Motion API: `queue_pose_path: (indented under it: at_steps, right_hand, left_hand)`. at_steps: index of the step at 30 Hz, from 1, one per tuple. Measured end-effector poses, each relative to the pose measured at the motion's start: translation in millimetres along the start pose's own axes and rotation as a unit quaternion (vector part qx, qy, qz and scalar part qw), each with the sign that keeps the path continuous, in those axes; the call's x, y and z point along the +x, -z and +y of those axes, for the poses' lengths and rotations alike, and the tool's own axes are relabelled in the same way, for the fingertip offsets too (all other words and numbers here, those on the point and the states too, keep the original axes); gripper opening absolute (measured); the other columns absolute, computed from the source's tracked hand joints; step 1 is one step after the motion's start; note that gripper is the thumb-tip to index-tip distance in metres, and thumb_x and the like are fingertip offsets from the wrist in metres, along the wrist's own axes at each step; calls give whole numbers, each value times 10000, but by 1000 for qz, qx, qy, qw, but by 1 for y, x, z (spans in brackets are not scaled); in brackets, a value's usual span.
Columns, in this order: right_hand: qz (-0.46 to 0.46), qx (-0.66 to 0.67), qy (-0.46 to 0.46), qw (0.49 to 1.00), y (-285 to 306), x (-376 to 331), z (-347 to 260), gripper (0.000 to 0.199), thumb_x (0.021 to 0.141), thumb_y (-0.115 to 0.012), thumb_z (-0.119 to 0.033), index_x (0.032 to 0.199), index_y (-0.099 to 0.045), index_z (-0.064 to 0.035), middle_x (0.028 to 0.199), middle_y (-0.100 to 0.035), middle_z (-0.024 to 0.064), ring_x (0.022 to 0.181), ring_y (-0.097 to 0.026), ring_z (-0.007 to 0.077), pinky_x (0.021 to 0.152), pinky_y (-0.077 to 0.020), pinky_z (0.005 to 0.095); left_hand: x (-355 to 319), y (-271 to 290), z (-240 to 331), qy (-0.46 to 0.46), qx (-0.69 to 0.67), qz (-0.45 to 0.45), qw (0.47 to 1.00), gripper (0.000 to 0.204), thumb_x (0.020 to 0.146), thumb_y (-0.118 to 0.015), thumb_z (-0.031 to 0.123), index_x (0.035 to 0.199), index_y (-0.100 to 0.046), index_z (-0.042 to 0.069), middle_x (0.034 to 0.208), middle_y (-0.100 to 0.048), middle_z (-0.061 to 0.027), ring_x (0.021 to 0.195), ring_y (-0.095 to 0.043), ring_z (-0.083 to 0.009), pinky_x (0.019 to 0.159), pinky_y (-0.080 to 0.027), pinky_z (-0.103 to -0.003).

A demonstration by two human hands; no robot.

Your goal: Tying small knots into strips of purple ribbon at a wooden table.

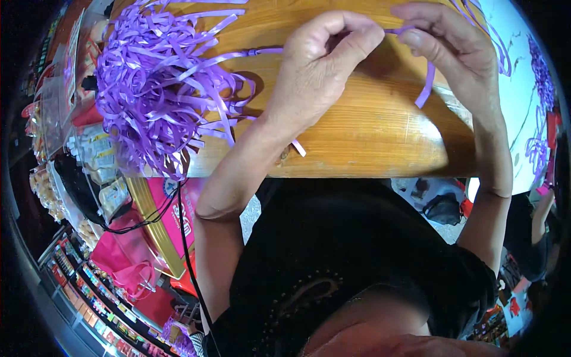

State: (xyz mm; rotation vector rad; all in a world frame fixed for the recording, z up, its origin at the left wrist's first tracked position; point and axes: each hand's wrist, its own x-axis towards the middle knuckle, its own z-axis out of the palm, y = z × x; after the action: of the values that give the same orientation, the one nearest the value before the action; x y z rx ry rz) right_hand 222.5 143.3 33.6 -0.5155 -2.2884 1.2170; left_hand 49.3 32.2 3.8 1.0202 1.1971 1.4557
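Observation:
A thin purple ribbon [427, 86] runs between my two hands above the wooden table. My left hand [327, 59] is closed in a pinch on it, thumb against the curled fingers. Close by on the right, my right hand [461, 56] has its thumb and fingers curled about the same ribbon, and a short loose end hangs below the thumb. To the left of my left hand, a knotted stretch of ribbon [256, 52] leads back to a large tangled pile of purple ribbons [160, 89]. The exact grip points are partly hidden by my fingers.
The wooden table [369, 137] ends in front of my body. More purple ribbons lie on a white marbled surface [517, 113] at the right. Plastic bags of packaged goods [98, 154] and a pink box [178, 208] stand at the left. A black cable [184, 238] hangs by my left arm.

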Motion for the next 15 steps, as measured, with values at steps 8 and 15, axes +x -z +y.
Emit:
queue_pose_path:
  at_steps: [8,15]
  right_hand:
    - [26,-52,-55,997,11,-18,22,189,853,-600,-120,1028,-652,-69,931,-657,34,880,-614,100,794,-500,223]
    - [-31,-83,22,996,-14,12,-21,192,821,-613,-9,1013,-623,-8,894,-654,105,847,-633,189,710,-484,277]
  left_hand:
    - [-2,69,-4,-217,359,136,898,83,784,-677,83,847,-633,52,761,-579,-52,639,-517,-125,546,-397,-244]
    - [13,32,-15,-401,636,212,625,218,758,-667,67,954,-591,11,832,-601,-88,783,-595,-234,675,-451,-329]
